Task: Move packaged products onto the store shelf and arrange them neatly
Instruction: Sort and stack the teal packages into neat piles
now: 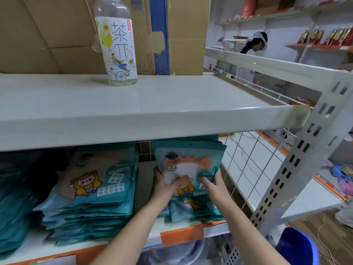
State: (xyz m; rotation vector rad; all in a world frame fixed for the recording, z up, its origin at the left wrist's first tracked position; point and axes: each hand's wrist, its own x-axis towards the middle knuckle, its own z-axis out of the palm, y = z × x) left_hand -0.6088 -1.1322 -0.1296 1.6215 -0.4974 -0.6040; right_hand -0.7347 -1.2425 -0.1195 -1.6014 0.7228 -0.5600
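- Both grips clamp one teal mirror packet (188, 165): left hand (165, 185) at its left edge, right hand (214, 183) at its right.
- Packet stands tilted above right stack (193, 209) on lower shelf (181, 233), beside taller packet stack (89, 190).

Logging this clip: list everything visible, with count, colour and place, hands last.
held packets: a few, teal with a cartoon, upright at the lower shelf's right end
stacked packets: one pile, teal, lying flat, lower shelf middle
dark packets: one pile, teal, lower shelf far left
bottle: one, clear with white label, upper shelf
cardboard boxes: tan, behind the bottle
wire grid: white, right of held packets
bucket: one, blue, bottom right
other person: one, background
left hand: grips held packets
right hand: grips held packets
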